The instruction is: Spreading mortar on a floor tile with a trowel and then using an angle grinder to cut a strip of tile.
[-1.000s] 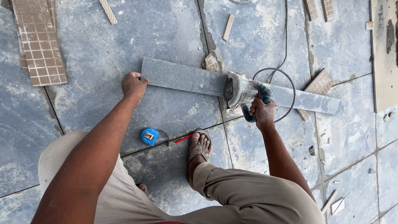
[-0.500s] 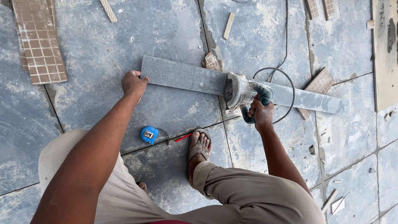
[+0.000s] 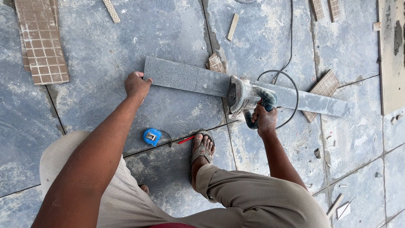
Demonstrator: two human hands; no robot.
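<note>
Person is crouching on the floor (image 3: 105,50) and cutting a long grey tile strip (image 3: 185,79) with a grinder (image 3: 244,99). The right hand (image 3: 265,119) is closed tight round the grinder's dark green handle, and the left hand (image 3: 137,84) is pressing down on the strip's left end, fingers curled over the near corner to pin it. Progress-wise I'd say it's roughly midway: the disc is sitting about halfway along the strip, though I can't make out an actual cut line on either side (too much dust and glare), so which half is done and which is left is a guess. The strip is lying flat on the floor, running left to right in front of the person, with the hands well apart on it, one at the end and one near the middle. A blue tape measure (image 3: 152,137) and a red pencil (image 3: 186,139) are lying just beside the sandalled foot (image 3: 202,150), and the grinder's cord (image 3: 291,90) is looping over the strip's right part.
</note>
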